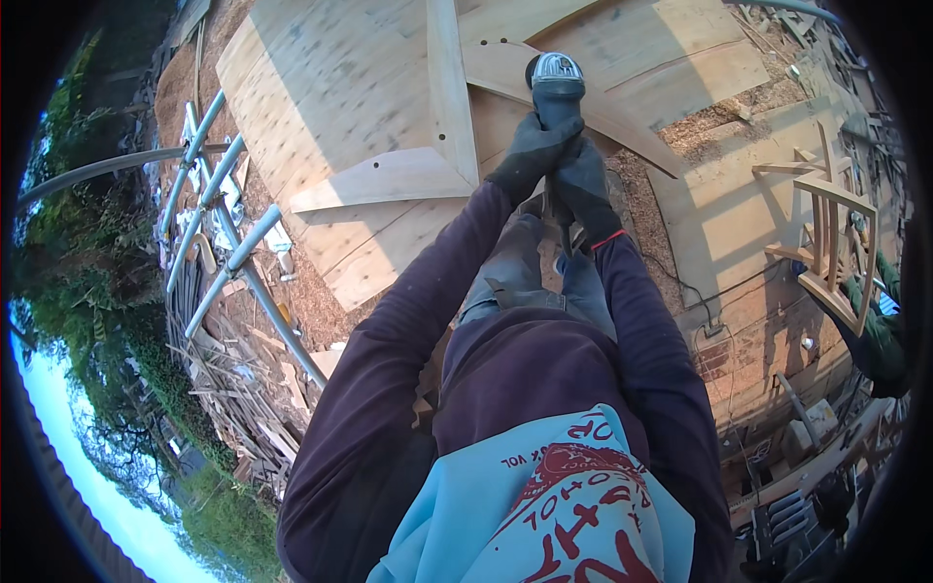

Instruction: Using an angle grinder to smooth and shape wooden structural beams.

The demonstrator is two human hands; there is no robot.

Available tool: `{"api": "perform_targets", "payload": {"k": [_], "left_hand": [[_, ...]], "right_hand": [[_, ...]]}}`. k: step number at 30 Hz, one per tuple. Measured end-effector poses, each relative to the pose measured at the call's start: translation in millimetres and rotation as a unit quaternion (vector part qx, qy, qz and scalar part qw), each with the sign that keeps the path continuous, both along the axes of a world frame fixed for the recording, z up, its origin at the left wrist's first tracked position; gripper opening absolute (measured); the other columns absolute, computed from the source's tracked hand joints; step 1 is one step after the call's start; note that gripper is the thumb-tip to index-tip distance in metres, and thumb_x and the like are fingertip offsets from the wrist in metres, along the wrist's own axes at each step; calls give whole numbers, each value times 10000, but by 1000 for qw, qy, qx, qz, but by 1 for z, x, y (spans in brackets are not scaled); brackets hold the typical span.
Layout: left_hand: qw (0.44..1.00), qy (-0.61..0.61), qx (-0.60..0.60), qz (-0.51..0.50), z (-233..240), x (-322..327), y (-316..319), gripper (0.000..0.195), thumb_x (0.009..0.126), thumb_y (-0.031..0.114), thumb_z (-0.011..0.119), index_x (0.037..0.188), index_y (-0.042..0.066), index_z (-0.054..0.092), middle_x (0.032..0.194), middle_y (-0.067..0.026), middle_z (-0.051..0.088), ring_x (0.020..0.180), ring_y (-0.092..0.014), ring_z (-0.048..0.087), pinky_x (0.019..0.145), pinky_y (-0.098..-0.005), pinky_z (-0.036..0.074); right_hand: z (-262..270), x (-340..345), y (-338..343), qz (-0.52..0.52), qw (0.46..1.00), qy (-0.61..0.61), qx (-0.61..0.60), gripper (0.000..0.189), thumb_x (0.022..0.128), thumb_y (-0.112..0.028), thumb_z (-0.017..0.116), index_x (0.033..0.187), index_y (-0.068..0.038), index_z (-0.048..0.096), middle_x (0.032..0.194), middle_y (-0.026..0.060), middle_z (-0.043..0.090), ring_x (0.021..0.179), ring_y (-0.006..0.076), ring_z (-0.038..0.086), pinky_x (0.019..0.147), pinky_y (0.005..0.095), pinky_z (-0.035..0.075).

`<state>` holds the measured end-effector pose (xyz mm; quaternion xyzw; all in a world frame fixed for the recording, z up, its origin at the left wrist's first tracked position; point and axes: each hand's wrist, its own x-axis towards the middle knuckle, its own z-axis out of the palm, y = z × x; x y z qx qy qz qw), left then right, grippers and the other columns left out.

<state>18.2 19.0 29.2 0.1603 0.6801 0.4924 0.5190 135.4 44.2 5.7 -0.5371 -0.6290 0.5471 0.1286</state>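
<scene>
My left hand [536, 154] and my right hand [582, 178], both in dark gloves, are closed on the dark body of a corded power tool, likely an angle grinder [560, 91]. Its metal head points away from me, over a flat angled wooden piece [612, 124] with dark holes near its far end. The disc or pad is hidden beneath the head. To the left, a wooden frame piece [386, 177] with a dark hole meets a long upright board [448, 95]. They lie on large plywood sheets [328, 95].
Metal pipes [251, 240] clamped together stand at the left, by scrap wood and sawdust. At the right, a person in green sleeves [882, 342] is beside a wooden chair frame [831, 233]. A power cord [681, 280] runs over the boards at right.
</scene>
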Motion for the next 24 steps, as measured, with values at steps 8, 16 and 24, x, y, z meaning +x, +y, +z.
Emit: {"api": "perform_targets", "payload": {"k": [8, 16, 24], "left_hand": [[997, -35, 34, 61, 20, -71, -9, 511, 893, 347, 767, 1177, -54, 629, 1069, -108, 694, 884, -161, 665, 797, -317, 550], [998, -32, 21, 42, 25, -48, -31, 590, 882, 385, 771, 1215, -64, 583, 1090, -128, 691, 939, -193, 669, 832, -333, 543], [994, 58, -71, -59, 11, 39, -30, 787, 812, 476, 796, 1270, -95, 509, 1151, -237, 664, 1052, -329, 669, 900, -417, 529]], "right_hand": [[19, -77, 8, 64, 998, -14, -9, 401, 820, -275, 732, 1053, 21, 594, 918, 211, 709, 877, 327, 721, 725, 423, 549], [16, -50, -20, 65, 997, -21, 39, 483, 774, -267, 777, 1117, 12, 582, 968, 259, 698, 976, 406, 703, 794, 443, 546], [9, 48, -40, -20, 999, 46, 19, 446, 785, -221, 781, 1104, 6, 566, 966, 247, 698, 957, 404, 702, 817, 457, 544]]}}
